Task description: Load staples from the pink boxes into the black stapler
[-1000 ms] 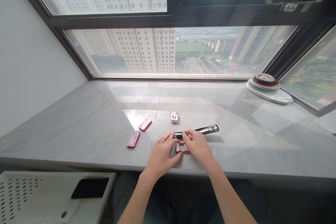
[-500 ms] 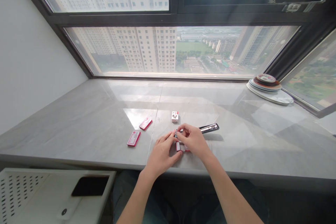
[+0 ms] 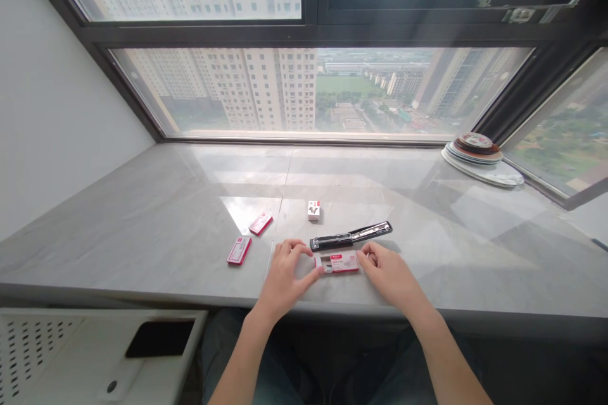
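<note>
A small red and white box (image 3: 338, 261), slid partly open, lies on the grey marble sill (image 3: 142, 215) near its front edge. My left hand (image 3: 284, 278) pinches the box's left end with curled fingers. My right hand (image 3: 389, 272) grips its right end the same way. Just behind the box lies a long black stapler (image 3: 350, 236), opened flat, with neither hand touching it.
Two closed red boxes (image 3: 239, 250) (image 3: 261, 223) lie to the left, and a small white box (image 3: 313, 210) stands behind the stapler. A stack of plates (image 3: 477, 155) sits at the far right by the window. A white perforated shelf with a dark phone (image 3: 159, 338) is at the lower left.
My right hand left the stapler and moved to the box's right end. The box, held close together before, is now drawn out longer between both hands. The stapler lies uncovered.
</note>
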Demonstrator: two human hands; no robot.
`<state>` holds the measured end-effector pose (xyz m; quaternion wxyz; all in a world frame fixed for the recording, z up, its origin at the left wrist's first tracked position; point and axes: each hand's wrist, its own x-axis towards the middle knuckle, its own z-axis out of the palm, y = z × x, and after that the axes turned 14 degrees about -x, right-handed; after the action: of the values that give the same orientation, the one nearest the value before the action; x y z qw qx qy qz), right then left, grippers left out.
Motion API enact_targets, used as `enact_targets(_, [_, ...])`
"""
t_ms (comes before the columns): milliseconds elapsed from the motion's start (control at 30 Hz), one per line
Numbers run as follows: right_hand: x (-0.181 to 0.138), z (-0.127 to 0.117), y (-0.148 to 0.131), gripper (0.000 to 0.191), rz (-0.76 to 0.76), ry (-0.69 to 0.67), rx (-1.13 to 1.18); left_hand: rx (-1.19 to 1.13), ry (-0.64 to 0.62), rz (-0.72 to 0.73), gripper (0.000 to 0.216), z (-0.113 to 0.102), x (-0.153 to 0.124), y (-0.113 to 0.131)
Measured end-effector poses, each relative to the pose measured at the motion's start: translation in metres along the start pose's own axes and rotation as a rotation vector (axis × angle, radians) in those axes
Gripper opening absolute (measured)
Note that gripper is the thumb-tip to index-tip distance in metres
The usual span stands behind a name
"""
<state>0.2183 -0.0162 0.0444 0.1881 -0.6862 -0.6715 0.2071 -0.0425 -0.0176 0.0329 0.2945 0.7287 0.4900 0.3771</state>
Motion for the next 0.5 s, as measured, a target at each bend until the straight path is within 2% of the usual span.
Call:
enact_targets(33, [0.000,0.001,0.005,0.031,0.024,-0.006,-0.014,0.029,0.028,-0.020,0.016,0.004,0.000,0.002])
enact_targets(67, [0.000,0.003,0.008,0.032,0.023,-0.026,-0.015,0.064,0.043,-0.035,0.022,0.008,0.000,0.003])
enact_targets(133, [0.001,0.011,0.008,0.033,-0.034,-0.072,0.011,0.139,0.052,-0.036,0.032,0.021,0.001,0.007])
enact_targets(267, [0.002,0.022,0.007,0.034,-0.091,-0.088,0.078,0.206,0.114,-0.033,0.033,0.040,0.005,0.015])
enact_targets(400, [0.008,0.006,0.041,0.039,0.143,-0.112,0.231,0.144,0.138,-0.023,0.026,0.046,0.008,0.020])
enact_targets(467, [0.015,-0.010,0.058,0.052,0.219,-0.126,0.382,0.149,0.113,-0.004,0.029,0.048,0.009,0.021])
enact_targets(500, [0.021,-0.019,0.063,0.059,0.209,-0.130,0.461,0.160,0.101,-0.002,0.031,0.049,0.010,0.021])
